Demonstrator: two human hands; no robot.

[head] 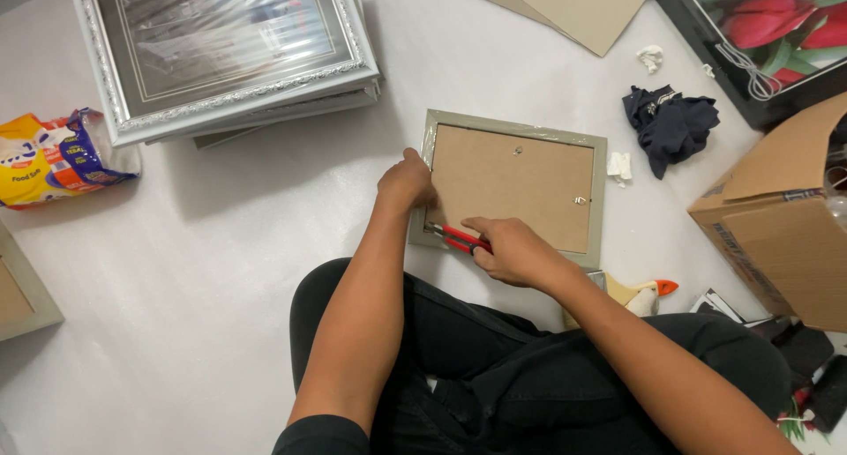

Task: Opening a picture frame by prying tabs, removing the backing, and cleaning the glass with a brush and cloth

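Note:
A small grey picture frame [512, 124] lies face down on the white floor, its brown backing board [512, 182] showing. My left hand [406, 183] presses on the frame's left edge, fingers curled. My right hand [512, 250] grips a red-handled tool [459, 238], probably pliers, whose tip touches the lower left corner of the backing board. My legs in dark trousers are crossed just below the frame.
A stack of silver ornate frames [225, 49] sits at the top left. Nearby are a yellow and blue packet [53, 160], beige boards [578, 5], a dark cloth [670, 124], a cardboard box [781, 217], a tulip picture [768, 32], and an orange-tipped tool [657, 289].

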